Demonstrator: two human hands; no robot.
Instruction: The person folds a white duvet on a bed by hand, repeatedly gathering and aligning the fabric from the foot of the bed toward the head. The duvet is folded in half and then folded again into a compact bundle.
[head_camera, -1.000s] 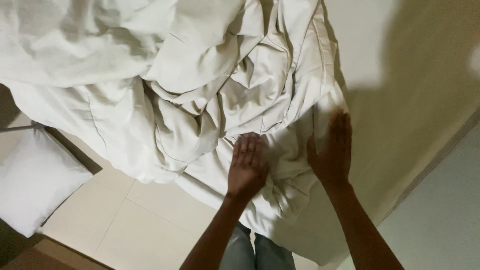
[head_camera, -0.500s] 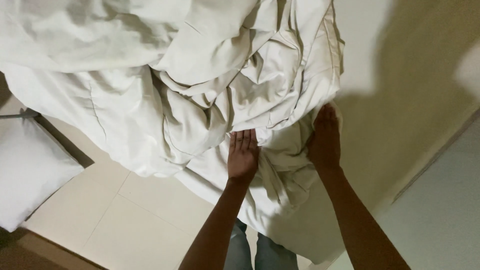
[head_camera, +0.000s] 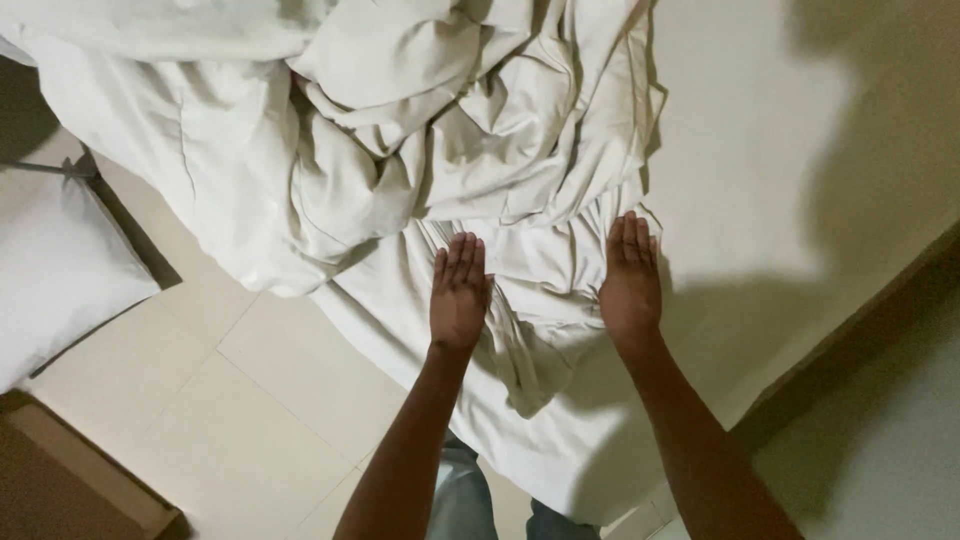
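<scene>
Head view, looking straight down: crumpled white sheet (head_camera: 530, 300) spread over the near corner of the mattress (head_camera: 760, 190), bunched into ridges and hanging off the edge toward the tiled floor (head_camera: 230, 400). Left hand (head_camera: 458, 295) laid flat on the sheet, palm down, fingers straight and close together, gripping nothing. Right hand (head_camera: 630, 280) just the same, flat and unclenched, resting on the sheet right beside its edge where the bare mattress starts. Both hands apart from each other with a wrinkled fold of sheet between them, so probably pressing the fabric down or smoothing it against the mattress, judging by the flat palms. Beyond the sheet, a big rumpled white duvet (head_camera: 400, 120) heaped up on the far side, overlapping the sheet's upper edge and draping off the mattress on the left. Well left of the sheet, a white pillow (head_camera: 60, 280) lying down on the floor. Further out, at the bottom left corner, a brownish wooden edge (head_camera: 90, 470), hard to tell of what. Right of the mattress, a dark strip and then pale grey floor (head_camera: 880, 400). No packages, labels or signs anywhere in sight, just plain white bedding all round.
</scene>
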